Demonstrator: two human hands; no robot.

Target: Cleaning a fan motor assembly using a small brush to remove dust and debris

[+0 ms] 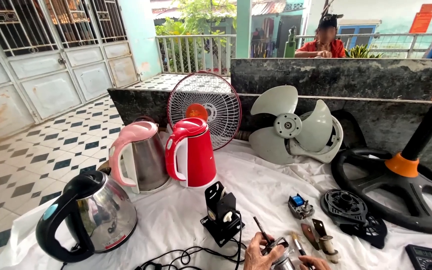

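A: Fingers?

B: Left hand was curled shut around a small metal part at the bottom edge of the head view. Right hand was mostly cropped; couldn't tell if its fingers were together or apart. It sat just beside the same part.

A: Around them?

B: Screwdriver between the hands. Black motor bracket just left, with black cable trailing off it. All on a white cloth.

A: Further out?

B: Steel kettle with black handle at left, pink kettle and red kettle behind. Fan grille and grey fan blade leaned on the wall. Black fan base at right.
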